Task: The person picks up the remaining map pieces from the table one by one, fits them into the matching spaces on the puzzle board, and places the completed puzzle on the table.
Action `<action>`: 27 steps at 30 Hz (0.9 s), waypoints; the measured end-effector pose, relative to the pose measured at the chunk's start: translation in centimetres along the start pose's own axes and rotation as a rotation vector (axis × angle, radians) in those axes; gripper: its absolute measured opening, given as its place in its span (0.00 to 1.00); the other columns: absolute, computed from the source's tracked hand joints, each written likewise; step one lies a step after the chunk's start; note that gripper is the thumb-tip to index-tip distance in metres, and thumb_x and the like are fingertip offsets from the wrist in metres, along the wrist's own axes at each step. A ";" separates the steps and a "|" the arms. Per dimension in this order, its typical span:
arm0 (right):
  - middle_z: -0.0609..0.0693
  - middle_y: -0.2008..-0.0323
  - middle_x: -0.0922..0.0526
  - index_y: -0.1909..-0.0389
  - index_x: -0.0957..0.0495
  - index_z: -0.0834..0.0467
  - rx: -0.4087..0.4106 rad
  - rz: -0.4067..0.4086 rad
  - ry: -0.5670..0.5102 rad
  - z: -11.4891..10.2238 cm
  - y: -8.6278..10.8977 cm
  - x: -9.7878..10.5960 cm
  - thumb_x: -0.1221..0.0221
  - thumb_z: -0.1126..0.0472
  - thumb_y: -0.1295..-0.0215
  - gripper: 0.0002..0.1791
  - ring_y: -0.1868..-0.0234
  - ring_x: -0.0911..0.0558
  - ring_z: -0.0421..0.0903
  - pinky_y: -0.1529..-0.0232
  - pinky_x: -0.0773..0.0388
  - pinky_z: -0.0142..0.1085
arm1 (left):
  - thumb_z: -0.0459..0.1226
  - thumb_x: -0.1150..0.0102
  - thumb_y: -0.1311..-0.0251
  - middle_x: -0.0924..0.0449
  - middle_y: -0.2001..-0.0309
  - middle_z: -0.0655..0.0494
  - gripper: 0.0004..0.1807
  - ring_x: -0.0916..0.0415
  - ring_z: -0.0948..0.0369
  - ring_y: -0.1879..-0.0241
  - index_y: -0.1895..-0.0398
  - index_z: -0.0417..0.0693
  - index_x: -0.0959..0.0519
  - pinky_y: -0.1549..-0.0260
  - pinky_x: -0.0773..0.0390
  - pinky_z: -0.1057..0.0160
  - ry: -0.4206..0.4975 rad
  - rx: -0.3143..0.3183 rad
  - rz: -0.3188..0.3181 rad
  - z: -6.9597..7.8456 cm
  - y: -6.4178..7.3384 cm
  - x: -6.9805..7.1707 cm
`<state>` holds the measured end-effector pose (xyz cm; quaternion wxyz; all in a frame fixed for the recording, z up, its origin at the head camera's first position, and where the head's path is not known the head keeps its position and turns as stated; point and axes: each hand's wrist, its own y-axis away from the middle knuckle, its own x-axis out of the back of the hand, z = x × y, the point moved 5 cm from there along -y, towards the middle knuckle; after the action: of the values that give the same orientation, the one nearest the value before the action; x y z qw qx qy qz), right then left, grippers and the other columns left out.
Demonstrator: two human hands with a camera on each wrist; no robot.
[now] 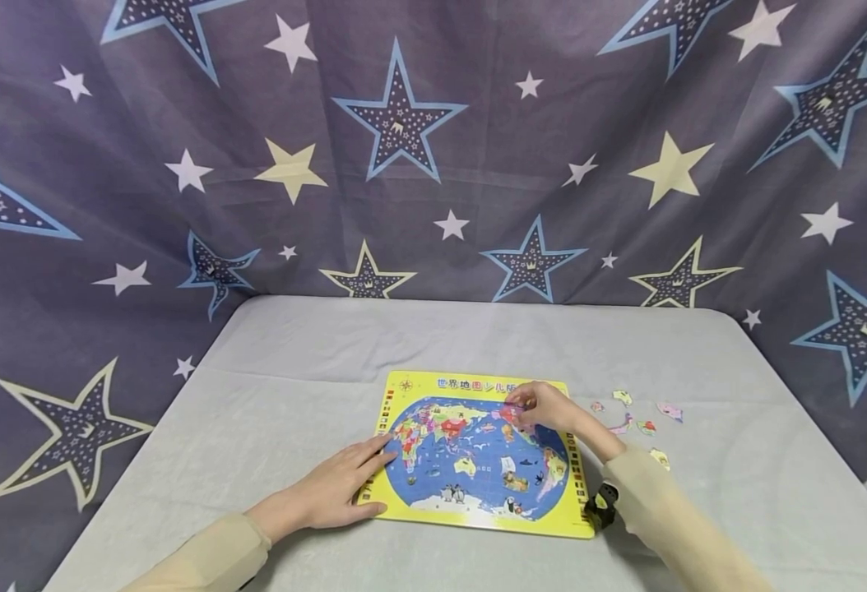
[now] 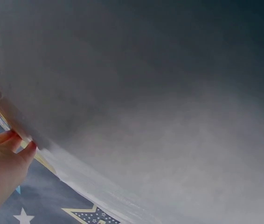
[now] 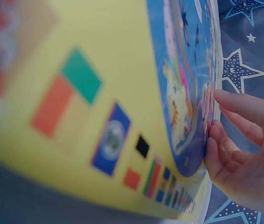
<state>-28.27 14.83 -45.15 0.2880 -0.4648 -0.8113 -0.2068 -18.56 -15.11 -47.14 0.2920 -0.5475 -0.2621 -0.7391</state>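
A yellow-bordered world map puzzle board (image 1: 478, 526) lies flat on the table, with a blue ocean and coloured continents. My left hand (image 1: 340, 485) rests at its left edge, fingers extended onto the border and thumb near the lower left corner. In the left wrist view the left hand (image 2: 3, 163) shows only partly, at the board's edge. Over the map's upper right, my right hand (image 1: 548, 407) pinches a reddish-pink puzzle piece (image 1: 510, 413) against the board. The right hand (image 3: 244, 149) has its fingertips down at the map surface; they partly hide the piece.
Several loose puzzle pieces lie right of the board, among them a pink one (image 1: 670, 411), a yellowish one (image 1: 659, 458) and a red-green one (image 1: 646, 427). The table (image 1: 293, 403) has a grey cloth cover. A star-patterned curtain (image 1: 470, 181) hangs behind it.
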 end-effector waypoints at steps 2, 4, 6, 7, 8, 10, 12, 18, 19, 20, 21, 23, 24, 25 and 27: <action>0.53 0.71 0.26 0.58 0.24 0.67 -0.010 0.014 -0.006 0.0 0.1 0.0 0.43 0.73 0.50 0.15 0.78 0.32 0.42 0.78 0.32 0.32 | 0.62 0.61 0.44 0.55 0.32 0.51 0.39 0.54 0.55 0.34 0.34 0.49 0.44 0.40 0.46 0.54 -0.001 0.000 0.000 0.0 0.0 0.0; 0.52 0.72 0.26 0.58 0.24 0.67 -0.007 0.018 -0.009 0.0 0.3 0.1 0.43 0.72 0.49 0.14 0.78 0.32 0.42 0.78 0.33 0.31 | 0.62 0.61 0.44 0.54 0.32 0.51 0.39 0.54 0.55 0.34 0.34 0.49 0.44 0.40 0.46 0.54 -0.001 -0.001 0.000 0.1 -0.1 0.0; 0.52 0.72 0.25 0.58 0.24 0.67 -0.003 0.017 -0.012 -0.1 0.5 0.2 0.43 0.71 0.48 0.14 0.77 0.32 0.42 0.78 0.33 0.30 | 0.62 0.61 0.44 0.54 0.32 0.50 0.39 0.54 0.55 0.34 0.34 0.49 0.44 0.40 0.46 0.54 -0.001 0.000 -0.001 0.1 0.0 0.1; 0.52 0.72 0.25 0.58 0.24 0.67 0.001 0.016 -0.013 -0.2 0.6 0.3 0.43 0.70 0.48 0.14 0.76 0.32 0.42 0.77 0.33 0.30 | 0.62 0.61 0.44 0.54 0.32 0.50 0.39 0.54 0.55 0.34 0.34 0.49 0.44 0.40 0.46 0.54 -0.002 -0.001 0.000 0.1 0.0 0.1; 0.52 0.71 0.25 0.58 0.24 0.67 0.008 0.015 -0.011 -0.2 0.7 0.3 0.43 0.70 0.47 0.13 0.75 0.31 0.42 0.76 0.32 0.30 | 0.62 0.61 0.44 0.54 0.32 0.50 0.39 0.54 0.55 0.34 0.34 0.49 0.44 0.40 0.46 0.54 -0.003 -0.001 -0.001 0.0 0.0 0.0; 0.53 0.70 0.24 0.58 0.24 0.66 0.019 0.017 -0.012 -0.3 0.9 0.4 0.43 0.69 0.46 0.13 0.73 0.30 0.43 0.74 0.31 0.31 | 0.62 0.61 0.44 0.54 0.32 0.50 0.39 0.54 0.55 0.34 0.34 0.49 0.44 0.40 0.46 0.54 -0.005 0.000 -0.001 0.0 -0.1 0.0; 0.55 0.68 0.23 0.59 0.24 0.66 0.027 0.018 -0.016 -0.2 1.0 0.5 0.43 0.69 0.46 0.12 0.70 0.28 0.45 0.70 0.28 0.33 | 0.62 0.61 0.44 0.54 0.32 0.50 0.39 0.53 0.55 0.34 0.34 0.49 0.44 0.40 0.46 0.53 -0.005 0.001 -0.001 -0.1 -0.1 0.0; 0.57 0.64 0.22 0.58 0.24 0.66 0.015 0.044 -0.014 0.1 1.7 1.1 0.43 0.70 0.47 0.14 0.63 0.23 0.50 0.62 0.25 0.41 | 0.62 0.60 0.44 0.54 0.32 0.50 0.39 0.53 0.54 0.35 0.35 0.49 0.43 0.40 0.46 0.53 0.005 0.005 -0.016 0.0 -0.2 0.1; 0.57 0.64 0.22 0.58 0.24 0.66 0.009 0.051 -0.011 0.1 1.8 1.3 0.43 0.70 0.47 0.14 0.63 0.23 0.51 0.62 0.25 0.41 | 0.61 0.60 0.44 0.54 0.32 0.50 0.39 0.53 0.54 0.35 0.35 0.49 0.43 0.40 0.46 0.53 0.008 0.005 -0.018 0.0 -0.2 0.1; 0.58 0.64 0.23 0.57 0.24 0.66 0.005 0.057 -0.008 0.2 1.9 1.4 0.43 0.70 0.47 0.14 0.63 0.23 0.51 0.62 0.25 0.41 | 0.61 0.59 0.44 0.54 0.32 0.50 0.39 0.53 0.54 0.35 0.35 0.49 0.43 0.40 0.46 0.52 0.011 0.006 -0.022 0.0 -0.2 0.1; 0.58 0.64 0.22 0.57 0.25 0.67 0.002 0.061 -0.009 0.2 2.1 1.5 0.43 0.70 0.47 0.14 0.63 0.23 0.52 0.62 0.25 0.42 | 0.61 0.59 0.44 0.54 0.32 0.49 0.39 0.53 0.54 0.35 0.35 0.48 0.43 0.40 0.46 0.52 0.014 0.007 -0.025 0.0 -0.2 0.1; 0.59 0.64 0.22 0.57 0.25 0.67 -0.001 0.071 -0.001 0.2 2.4 1.8 0.43 0.69 0.47 0.14 0.63 0.23 0.52 0.62 0.25 0.41 | 0.61 0.59 0.44 0.54 0.32 0.49 0.38 0.53 0.53 0.35 0.35 0.48 0.43 0.40 0.46 0.52 0.015 0.009 -0.029 0.1 -0.3 0.2; 0.59 0.64 0.23 0.57 0.25 0.67 -0.003 0.075 0.000 0.2 2.5 2.0 0.43 0.69 0.47 0.15 0.63 0.23 0.52 0.62 0.25 0.41 | 0.60 0.59 0.44 0.54 0.32 0.49 0.38 0.52 0.53 0.35 0.35 0.48 0.43 0.40 0.46 0.52 0.014 0.009 -0.030 0.1 -0.3 0.2; 0.59 0.64 0.23 0.57 0.25 0.68 0.000 0.076 0.000 0.2 2.7 2.1 0.43 0.69 0.47 0.15 0.63 0.23 0.52 0.63 0.25 0.41 | 0.60 0.58 0.44 0.54 0.32 0.49 0.38 0.53 0.53 0.35 0.35 0.48 0.43 0.40 0.46 0.52 0.013 0.010 -0.031 0.2 -0.2 0.3; 0.60 0.64 0.23 0.57 0.25 0.68 0.007 0.079 -0.004 0.2 2.9 2.4 0.43 0.69 0.47 0.15 0.63 0.24 0.52 0.63 0.25 0.41 | 0.60 0.58 0.43 0.54 0.32 0.48 0.38 0.53 0.53 0.35 0.35 0.47 0.43 0.40 0.46 0.53 0.011 0.011 -0.033 0.2 -0.2 0.4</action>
<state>-26.71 17.87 -43.55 0.2960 -0.4961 -0.7934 -0.1917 -18.67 -14.86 -46.75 0.2845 -0.5374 -0.2736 -0.7452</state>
